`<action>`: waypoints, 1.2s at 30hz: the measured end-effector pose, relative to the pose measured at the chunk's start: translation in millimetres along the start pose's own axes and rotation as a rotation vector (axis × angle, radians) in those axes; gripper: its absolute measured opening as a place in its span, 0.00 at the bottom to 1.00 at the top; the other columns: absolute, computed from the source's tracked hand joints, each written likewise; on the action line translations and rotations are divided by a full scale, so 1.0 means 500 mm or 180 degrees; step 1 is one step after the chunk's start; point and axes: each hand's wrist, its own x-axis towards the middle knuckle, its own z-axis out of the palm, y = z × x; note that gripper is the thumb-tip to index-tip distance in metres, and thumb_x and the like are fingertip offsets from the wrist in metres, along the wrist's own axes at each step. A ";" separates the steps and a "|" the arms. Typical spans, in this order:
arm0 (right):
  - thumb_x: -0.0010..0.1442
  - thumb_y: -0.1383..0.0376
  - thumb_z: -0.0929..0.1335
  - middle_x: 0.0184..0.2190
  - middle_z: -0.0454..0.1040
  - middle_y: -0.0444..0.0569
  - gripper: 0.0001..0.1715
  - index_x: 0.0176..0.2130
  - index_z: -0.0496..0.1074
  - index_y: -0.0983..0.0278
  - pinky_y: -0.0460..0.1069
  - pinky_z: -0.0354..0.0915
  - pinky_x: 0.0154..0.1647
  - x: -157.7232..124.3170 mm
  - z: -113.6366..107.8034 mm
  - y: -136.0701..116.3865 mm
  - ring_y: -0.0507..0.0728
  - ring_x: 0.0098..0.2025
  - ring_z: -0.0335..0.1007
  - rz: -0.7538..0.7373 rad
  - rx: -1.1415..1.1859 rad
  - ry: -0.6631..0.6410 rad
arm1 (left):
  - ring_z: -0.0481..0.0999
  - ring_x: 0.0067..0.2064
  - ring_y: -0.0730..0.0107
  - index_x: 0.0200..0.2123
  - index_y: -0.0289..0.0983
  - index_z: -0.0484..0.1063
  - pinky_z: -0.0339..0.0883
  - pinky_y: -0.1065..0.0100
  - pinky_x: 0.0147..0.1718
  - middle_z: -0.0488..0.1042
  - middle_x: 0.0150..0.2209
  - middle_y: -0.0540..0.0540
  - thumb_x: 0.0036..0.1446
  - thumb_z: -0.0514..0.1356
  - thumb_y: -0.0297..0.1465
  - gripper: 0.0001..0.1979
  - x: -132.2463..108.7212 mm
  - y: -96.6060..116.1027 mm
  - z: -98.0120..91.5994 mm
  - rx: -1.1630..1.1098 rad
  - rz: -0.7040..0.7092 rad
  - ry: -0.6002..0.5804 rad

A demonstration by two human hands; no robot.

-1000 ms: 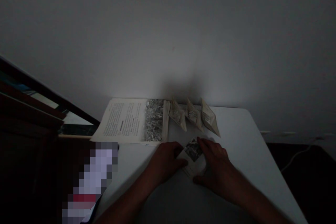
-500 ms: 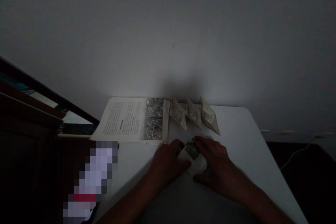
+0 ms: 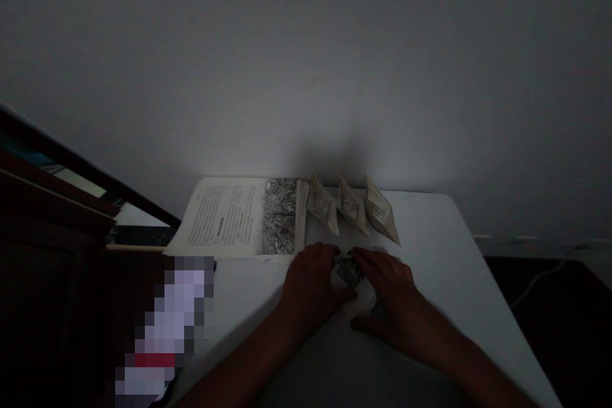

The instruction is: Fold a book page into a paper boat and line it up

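Observation:
A small piece of folded printed paper (image 3: 351, 271) lies on the white table between my hands, its dark picture part on top and a pale part below. My left hand (image 3: 310, 280) grips it from the left, with the fingertips at its far edge and the thumb over its near part. From the right, my right hand (image 3: 392, 293) presses its fingertips on the far corner, while its thumb rests lower down, apart from the fingers. Both hands cover much of the paper's edges.
Three folded paper boats (image 3: 354, 207) stand in a row by the wall. Left of them lies an open book (image 3: 234, 217) with a printed picture. A pixelated phone-like object (image 3: 167, 325) is at the table's left edge. A white cable (image 3: 540, 284) hangs at the right.
My left hand has moved up and to the right over the paper, covering more of its left side. My right hand stays nearly in place.

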 end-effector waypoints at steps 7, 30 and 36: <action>0.44 0.58 0.72 0.63 0.52 0.50 0.54 0.64 0.47 0.59 0.59 0.47 0.60 -0.001 0.004 0.003 0.64 0.63 0.45 0.0089 0.0001 -0.0026 | 0.66 0.45 0.59 0.45 0.38 0.64 0.61 0.59 0.46 0.68 0.43 0.45 0.41 0.67 0.36 0.27 0.005 -0.007 0.015 -0.0033 0.0203 0.0242; 0.42 0.58 0.73 0.60 0.57 0.52 0.53 0.62 0.49 0.61 0.60 0.50 0.59 -0.005 0.011 0.001 0.65 0.61 0.49 0.0062 -0.0005 0.0222 | 0.73 0.40 0.66 0.37 0.40 0.70 0.61 0.68 0.36 0.72 0.37 0.48 0.59 0.53 0.39 0.11 0.054 0.021 0.013 0.0501 -0.0357 0.0266; 0.41 0.57 0.73 0.60 0.57 0.53 0.52 0.61 0.52 0.62 0.60 0.50 0.59 -0.005 0.015 0.005 0.65 0.60 0.50 0.0107 0.0016 0.0244 | 0.73 0.38 0.66 0.35 0.38 0.70 0.61 0.67 0.35 0.73 0.37 0.47 0.60 0.51 0.40 0.13 0.061 0.029 0.012 0.0545 -0.0512 0.0211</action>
